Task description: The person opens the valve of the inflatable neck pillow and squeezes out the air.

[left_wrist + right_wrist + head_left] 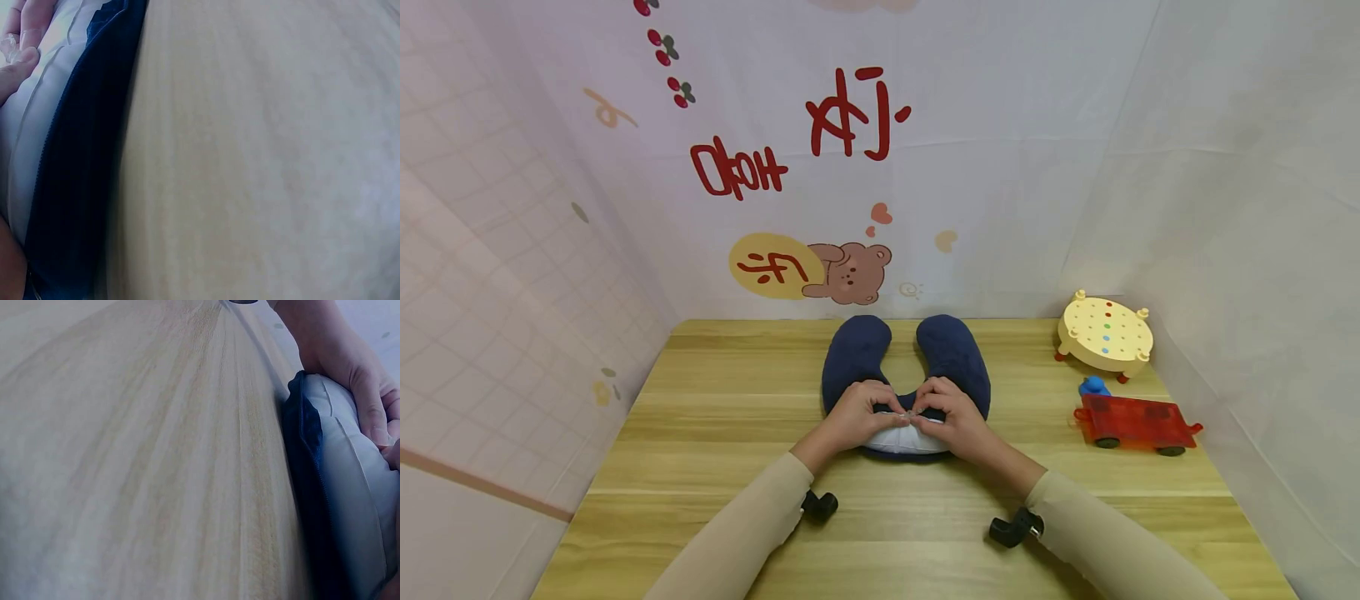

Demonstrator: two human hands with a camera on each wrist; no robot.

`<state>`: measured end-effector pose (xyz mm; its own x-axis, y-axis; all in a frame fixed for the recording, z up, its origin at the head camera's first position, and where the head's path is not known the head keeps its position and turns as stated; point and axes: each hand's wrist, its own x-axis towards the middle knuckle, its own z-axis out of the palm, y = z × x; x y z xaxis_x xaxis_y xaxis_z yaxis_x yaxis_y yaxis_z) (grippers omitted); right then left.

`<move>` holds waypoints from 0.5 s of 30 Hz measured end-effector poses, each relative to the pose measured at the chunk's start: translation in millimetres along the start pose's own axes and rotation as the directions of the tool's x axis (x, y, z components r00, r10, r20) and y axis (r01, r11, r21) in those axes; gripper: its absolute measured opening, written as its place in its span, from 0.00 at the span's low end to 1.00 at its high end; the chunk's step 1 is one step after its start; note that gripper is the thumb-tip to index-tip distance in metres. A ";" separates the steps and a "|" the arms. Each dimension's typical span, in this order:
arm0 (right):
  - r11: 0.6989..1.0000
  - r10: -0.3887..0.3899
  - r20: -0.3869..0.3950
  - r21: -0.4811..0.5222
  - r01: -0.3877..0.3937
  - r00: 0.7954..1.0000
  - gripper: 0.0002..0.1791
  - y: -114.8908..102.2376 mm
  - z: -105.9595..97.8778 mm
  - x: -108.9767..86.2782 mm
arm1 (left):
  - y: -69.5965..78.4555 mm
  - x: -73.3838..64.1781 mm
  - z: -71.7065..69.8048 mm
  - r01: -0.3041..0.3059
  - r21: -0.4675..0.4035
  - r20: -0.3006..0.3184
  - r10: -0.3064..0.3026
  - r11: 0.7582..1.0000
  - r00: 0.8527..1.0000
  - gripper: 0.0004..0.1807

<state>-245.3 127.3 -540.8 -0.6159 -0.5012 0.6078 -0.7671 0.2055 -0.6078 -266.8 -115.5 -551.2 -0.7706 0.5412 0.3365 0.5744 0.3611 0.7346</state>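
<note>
A navy U-shaped neck pillow (pixel 955 350) lies on the table with its curved middle towards me. The cover's zipped edge (pixel 312 450) is open there, and the white inner pillow (pixel 898 440) shows through. Over the white part, my left hand (pixel 857 414) and right hand (pixel 951 419) meet fingertip to fingertip. Between them they pinch a small clear plastic valve (pixel 9 47), mostly covered by the fingers. In the right wrist view, the left hand's thumb and fingers bend down onto the white inner pillow (pixel 350 462).
On the right of the wooden table (pixel 910 542) stands a red toy wagon (pixel 1138 421) with black wheels. A small blue toy (pixel 1094 386) sits just behind it. Farther back is a yellow pegged toy stool (pixel 1107 333). White printed cloth (pixel 1000 167) closes off the back and sides.
</note>
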 end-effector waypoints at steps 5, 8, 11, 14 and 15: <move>1.000 -0.001 0.000 0.007 0.001 1.000 0.11 1.3 0.0 -0.3 | -0.9 0.0 0.7 -0.024 0.005 -0.009 0.024 1.000 1.000 0.07; 1.000 -0.001 -0.006 0.005 0.001 1.000 0.11 1.9 -0.2 0.2 | -1.8 0.7 1.0 -0.026 -0.003 -0.010 0.026 1.000 1.000 0.07; 1.000 0.001 -0.005 0.007 -0.001 1.000 0.11 2.0 -0.5 0.4 | -2.5 1.1 1.1 -0.017 -0.014 -0.002 0.017 1.000 1.000 0.07; 1.000 0.007 -0.001 0.013 -0.007 1.000 0.11 1.9 -0.8 0.1 | -3.2 0.9 1.5 -0.015 -0.023 0.004 0.015 1.000 1.000 0.07; 1.000 0.007 0.001 0.013 -0.007 1.000 0.11 1.6 -0.9 0.2 | -3.4 0.8 1.5 -0.013 -0.025 0.004 0.013 1.000 1.000 0.07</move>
<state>-246.8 128.3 -541.2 -0.6215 -0.5002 0.6029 -0.7600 0.1980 -0.6191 -268.9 -115.1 -554.4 -0.7618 0.5491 0.3437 0.5773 0.3348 0.7447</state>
